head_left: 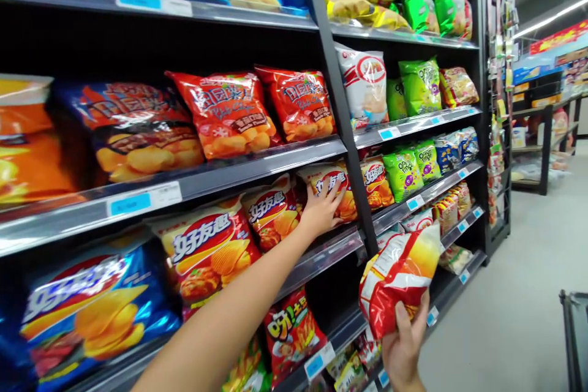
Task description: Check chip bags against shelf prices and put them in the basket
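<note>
My left hand (322, 203) reaches up to the shelf, fingers spread across the front of a red and yellow bag of chips (348, 197) beside the upright post. Its fingers are stretched out and not wrapped round the bag. Lower on the right, my right hand (406, 337) grips another bag of chips (399, 278), red with yellow and white, by its lower end. That bag is tilted in front of the shelves. Left of my left hand stand a small chip bag (274, 211) and a larger one (209, 251) in similar colours.
Red chip bags (225, 113) fill part of the shelf above, and a blue one (94, 312) stands low on the left. A dark post (337, 86) divides the shelving. Grey floor (519, 269) runs along the right, with a dark-edged frame (572, 343) at the lower right.
</note>
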Available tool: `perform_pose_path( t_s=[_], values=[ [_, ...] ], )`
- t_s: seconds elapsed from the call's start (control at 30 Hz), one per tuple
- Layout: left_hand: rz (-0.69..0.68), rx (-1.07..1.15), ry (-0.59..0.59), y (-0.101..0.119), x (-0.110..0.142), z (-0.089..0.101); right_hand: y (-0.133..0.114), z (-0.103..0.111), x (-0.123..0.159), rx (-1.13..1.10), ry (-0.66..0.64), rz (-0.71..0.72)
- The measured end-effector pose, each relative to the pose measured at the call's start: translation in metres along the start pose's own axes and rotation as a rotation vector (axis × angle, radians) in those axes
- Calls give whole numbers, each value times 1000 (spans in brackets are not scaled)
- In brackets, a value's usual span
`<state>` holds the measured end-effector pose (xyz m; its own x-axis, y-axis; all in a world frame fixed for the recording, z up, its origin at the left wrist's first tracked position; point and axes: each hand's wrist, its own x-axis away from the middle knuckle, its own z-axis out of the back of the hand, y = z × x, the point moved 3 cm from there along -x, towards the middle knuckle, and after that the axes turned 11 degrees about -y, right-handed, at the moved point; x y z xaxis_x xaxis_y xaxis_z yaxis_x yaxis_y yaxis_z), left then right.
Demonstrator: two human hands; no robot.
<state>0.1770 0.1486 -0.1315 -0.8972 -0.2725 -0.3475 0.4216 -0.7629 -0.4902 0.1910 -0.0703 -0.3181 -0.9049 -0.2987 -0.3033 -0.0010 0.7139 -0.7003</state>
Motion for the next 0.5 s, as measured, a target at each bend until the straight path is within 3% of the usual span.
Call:
perform_pose_path(
  t_s=[0.23,0.5],
  values=[
    [13,-13,-30,1,-24,-7,26,5,-8,59,-92,-14],
    [13,11,33,12,-30,-5,16,7,-6,114,-131,10]
  ],
)
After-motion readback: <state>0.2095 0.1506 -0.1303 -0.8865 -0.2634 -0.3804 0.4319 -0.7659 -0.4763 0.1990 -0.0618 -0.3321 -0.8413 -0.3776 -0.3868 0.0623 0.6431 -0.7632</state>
